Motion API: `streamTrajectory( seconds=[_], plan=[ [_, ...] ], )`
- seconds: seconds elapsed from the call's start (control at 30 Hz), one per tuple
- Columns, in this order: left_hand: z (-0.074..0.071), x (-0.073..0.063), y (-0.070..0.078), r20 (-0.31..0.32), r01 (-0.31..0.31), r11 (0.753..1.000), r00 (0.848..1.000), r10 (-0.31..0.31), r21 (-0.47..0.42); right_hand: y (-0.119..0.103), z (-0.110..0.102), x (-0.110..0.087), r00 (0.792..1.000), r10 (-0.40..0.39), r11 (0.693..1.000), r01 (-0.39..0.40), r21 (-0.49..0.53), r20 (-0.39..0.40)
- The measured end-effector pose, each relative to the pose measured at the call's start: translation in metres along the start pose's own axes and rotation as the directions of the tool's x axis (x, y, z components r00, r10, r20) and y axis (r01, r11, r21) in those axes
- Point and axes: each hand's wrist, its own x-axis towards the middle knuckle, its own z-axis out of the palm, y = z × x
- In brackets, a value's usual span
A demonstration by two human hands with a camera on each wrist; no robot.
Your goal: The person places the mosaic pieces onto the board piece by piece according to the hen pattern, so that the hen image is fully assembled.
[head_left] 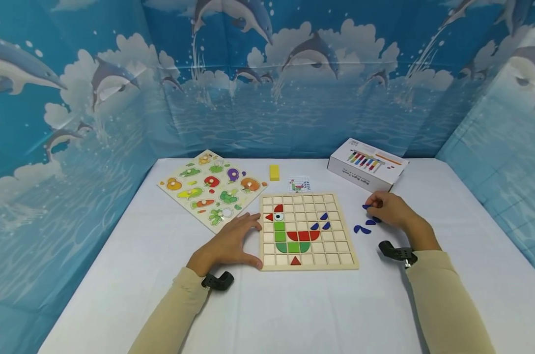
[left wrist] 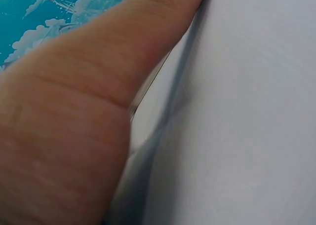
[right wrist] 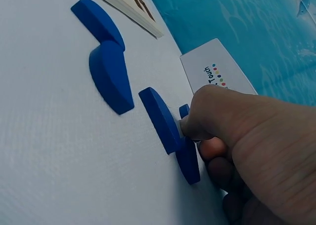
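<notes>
A square wooden grid board [head_left: 331, 248] lies flat, with coloured pieces forming a bird. Its green squares [head_left: 279, 231] make the neck, and red pieces [head_left: 303, 236] cross the body. Several blue pieces [head_left: 323, 216] sit at its right side. My left hand [head_left: 232, 241] spreads along the board's left edge, fingertips at the upper part and thumb at the lower corner. Beyond the board, my right hand [head_left: 391, 209] pinches a blue half-round piece [right wrist: 184, 110] between thumb and finger, partly hidden by the thumb. Several more blue pieces [right wrist: 111, 79] lie on the cloth below it.
A small pattern card [head_left: 299, 184] lies behind the board, near a yellow block [head_left: 274, 172]. At the back left is a vegetable peg puzzle [head_left: 192, 201]. A white box [head_left: 366, 164] stands behind my right hand. Dolphin-print curtains [head_left: 267, 113] enclose the white table [head_left: 294, 314].
</notes>
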Motion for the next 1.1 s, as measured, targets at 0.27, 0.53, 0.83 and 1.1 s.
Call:
streamTrajectory(
  seconds=[0.27,0.53,0.83,1.1],
  plan=[
    [-0.0005,-0.0005,-0.0004,-0.003,-0.003,1.0,1.0,0.003,-0.002,0.0,0.0007,0.0014,1.0,-0.012,1.0,0.011,-0.006,-0.007],
    [-0.0006,0.0001,-0.0001,-0.005,-0.012,1.0,1.0,0.012,-0.015,0.0015,0.0,0.0018,0.999,-0.042,0.998,0.043,-0.036,0.006],
    [-0.0006,-0.0006,-0.0018,-0.012,-0.006,1.0,1.0,0.006,-0.015,-0.0021,-0.0014,0.0033,0.997,-0.078,0.996,0.079,-0.05,0.015],
    [-0.0001,-0.0006,-0.0008,0.001,-0.005,1.0,1.0,0.005,-0.007,-0.0056,-0.0007,-0.0004,0.992,-0.125,0.99,0.126,-0.068,0.021]
  ],
)
